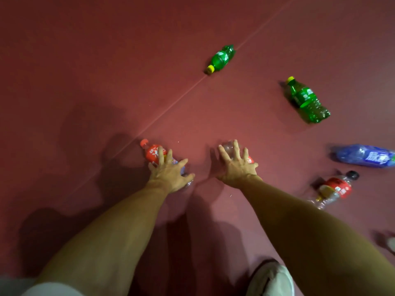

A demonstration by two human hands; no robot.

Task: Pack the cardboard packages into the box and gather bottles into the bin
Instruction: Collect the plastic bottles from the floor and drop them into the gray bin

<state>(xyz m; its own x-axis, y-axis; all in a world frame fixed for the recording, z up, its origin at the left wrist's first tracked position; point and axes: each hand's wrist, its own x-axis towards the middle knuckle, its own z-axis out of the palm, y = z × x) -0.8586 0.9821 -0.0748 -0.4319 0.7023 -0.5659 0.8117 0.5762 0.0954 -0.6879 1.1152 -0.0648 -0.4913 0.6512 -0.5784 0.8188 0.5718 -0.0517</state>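
Empty plastic bottles lie scattered on a dark red floor. My left hand (170, 173) rests, fingers spread, on top of a clear bottle with a red label and red cap (152, 152). My right hand (236, 163) lies spread over another clear red-labelled bottle (228, 146), which it mostly hides. Neither bottle is lifted off the floor. Two green bottles with yellow caps lie farther out, one (221, 58) at the centre and one (307, 100) to the right. No box, bin or cardboard package is in view.
At the right edge lies a blue bottle (365, 155). Below it lies a crushed clear bottle with a red label and black cap (334, 189). My light shoe (271, 278) shows at the bottom. A thin seam (171, 107) crosses the floor diagonally.
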